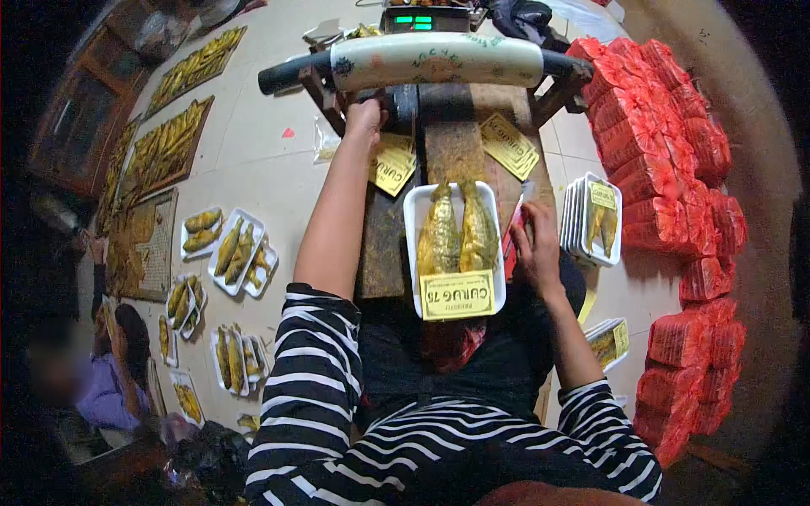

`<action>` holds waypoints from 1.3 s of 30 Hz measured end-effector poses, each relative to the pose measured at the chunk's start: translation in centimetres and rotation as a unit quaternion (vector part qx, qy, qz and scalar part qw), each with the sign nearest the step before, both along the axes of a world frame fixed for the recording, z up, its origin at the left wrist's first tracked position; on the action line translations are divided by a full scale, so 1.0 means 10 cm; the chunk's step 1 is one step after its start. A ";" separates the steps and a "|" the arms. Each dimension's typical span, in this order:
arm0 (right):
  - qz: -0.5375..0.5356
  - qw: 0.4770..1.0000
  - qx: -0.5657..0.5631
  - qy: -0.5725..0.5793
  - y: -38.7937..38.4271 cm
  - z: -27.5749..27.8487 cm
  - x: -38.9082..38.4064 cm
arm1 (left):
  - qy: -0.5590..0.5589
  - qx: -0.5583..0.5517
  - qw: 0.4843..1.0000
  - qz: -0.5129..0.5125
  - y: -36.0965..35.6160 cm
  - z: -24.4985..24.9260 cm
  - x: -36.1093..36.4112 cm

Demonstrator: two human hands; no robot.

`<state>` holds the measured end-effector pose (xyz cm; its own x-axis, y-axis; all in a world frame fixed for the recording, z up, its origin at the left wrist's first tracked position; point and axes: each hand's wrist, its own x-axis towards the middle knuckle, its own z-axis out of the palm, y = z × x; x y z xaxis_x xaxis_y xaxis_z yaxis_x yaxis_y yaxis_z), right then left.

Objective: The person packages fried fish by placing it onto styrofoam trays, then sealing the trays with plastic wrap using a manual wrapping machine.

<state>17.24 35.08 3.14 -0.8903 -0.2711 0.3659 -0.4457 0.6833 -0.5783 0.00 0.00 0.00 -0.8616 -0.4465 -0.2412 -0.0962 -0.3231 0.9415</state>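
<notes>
Under the near edge of the wrap roll [439, 61], my left hand [364, 116] is stretched out at full arm's length. Its fingers [371, 108] are bent against the dark stand just beneath the roll. Their tips are hidden there, so I cannot tell whether they grip anything.

Closer in, my right hand [533, 244] has its fingers [521, 221] half curled and touching a red strip [511, 238]. The strip sits between those fingers and the right rim of the white tray [413, 221]. I cannot tell whether the strip is pinched or only touched.

The tray rests on the wooden board [451, 143], just left of the right fingers and well short of the left ones. It carries two golden fish [458, 232] side by side and a yellow label [456, 294] at its near end. Between the left fingers and the tray lies a loose yellow card [394, 166], and another card [509, 145] lies beyond the right fingers.

Just right of the right fingers is a stack of white trays [575, 221], the outermost one holding fish and a label. Past it is a heap of red packs [666, 152]. Far to the left of the left fingers, filled trays [228, 249] dot the tiled floor, where another person [114, 371] sits.
</notes>
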 end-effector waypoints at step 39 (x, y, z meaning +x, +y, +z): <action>-0.009 0.624 -0.757 -0.196 -0.90 -0.35 -2.35 | 0.031 0.033 0.998 0.048 0.71 0.79 0.45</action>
